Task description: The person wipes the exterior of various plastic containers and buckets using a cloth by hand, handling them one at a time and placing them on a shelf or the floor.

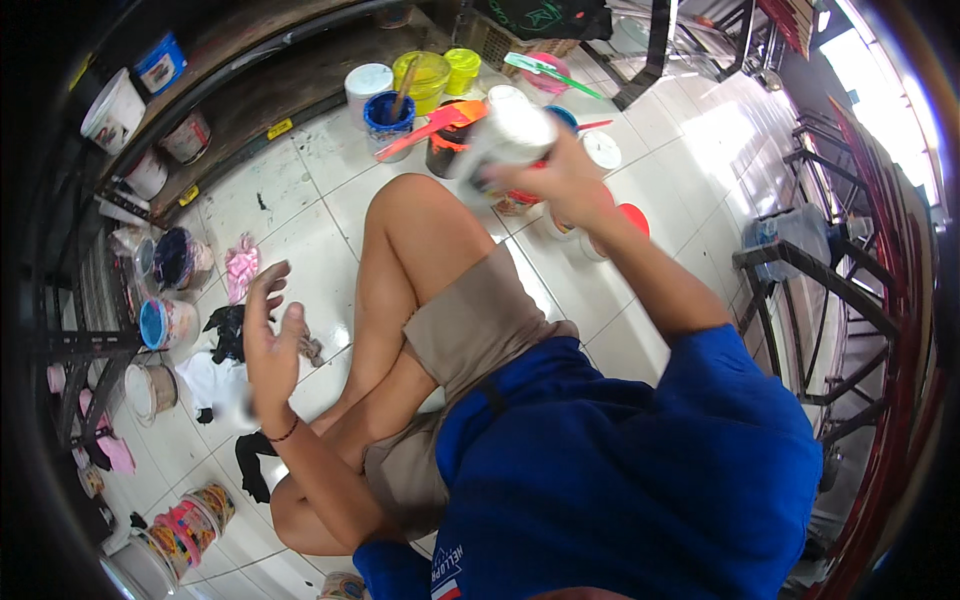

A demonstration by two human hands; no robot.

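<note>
1. Gripping a motion-blurred white tub (512, 125), the right hand (565, 185) has its fingers wrapped around it, above paint pots crowding the floor (300, 230).
2. The tub blocks the view of some pots; beside it, an orange-red spatula (440, 128) lies across a dark, smeared pot (445, 160).
3. Near the shelf's (300, 75) front edge stand a blue-stained pot (380, 120) holding a stick (404, 88), and a yellow bucket (428, 78).
4. A thin green-and-white spatula (550, 72) rests across a round pink tub (548, 84).
5. The left hand (272, 350) is raised, fingers loosely spread, empty.
6. Crumpled pink cloth (242, 268) and black cloth (228, 333) lie near it on smooth, glossy, paint-specked tiles.
</note>
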